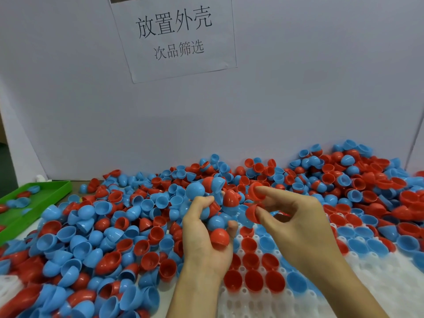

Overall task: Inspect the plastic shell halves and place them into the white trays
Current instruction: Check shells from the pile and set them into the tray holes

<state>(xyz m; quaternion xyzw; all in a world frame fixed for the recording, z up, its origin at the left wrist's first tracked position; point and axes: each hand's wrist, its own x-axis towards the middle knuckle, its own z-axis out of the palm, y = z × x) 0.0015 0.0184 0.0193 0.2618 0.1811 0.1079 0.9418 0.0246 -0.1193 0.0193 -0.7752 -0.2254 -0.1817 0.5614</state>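
A heap of red and blue shell halves (110, 226) is spread beside the white tray (298, 299), a clutch of shells (213, 216) is gripped by the left hand (206, 239), and two red halves (255, 204) are pinched in the right hand's (296, 223) fingers (266, 191).
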